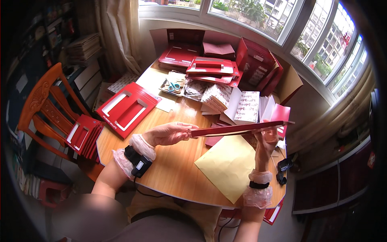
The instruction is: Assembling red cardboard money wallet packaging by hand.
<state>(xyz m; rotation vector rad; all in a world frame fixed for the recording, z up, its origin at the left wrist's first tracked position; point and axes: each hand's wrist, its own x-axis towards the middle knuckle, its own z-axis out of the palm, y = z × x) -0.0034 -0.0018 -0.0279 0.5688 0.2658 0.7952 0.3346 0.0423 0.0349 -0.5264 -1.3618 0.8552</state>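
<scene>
Above the table I hold a flat red cardboard sleeve (238, 129), seen nearly edge-on, so its faces hardly show. My left hand (171, 134) pinches its left end between thumb and fingers. At the other end, my right hand (267, 139) grips it from below, fingers partly hidden behind it. Under the sleeve, a yellow paper sheet (227, 169) lies on the wooden table (169, 169). Just beyond stand white patterned cards or booklets (246, 105), beside a bundle of similar ones (215, 98).
Red window-cut boxes lie in a stack (129, 109) at the left, with more on the chair (82, 135). Farther back are red boxes (211, 66), a large red carton (258, 60) and a tray with blue scissors (174, 86). A black device (284, 164) sits at the right edge.
</scene>
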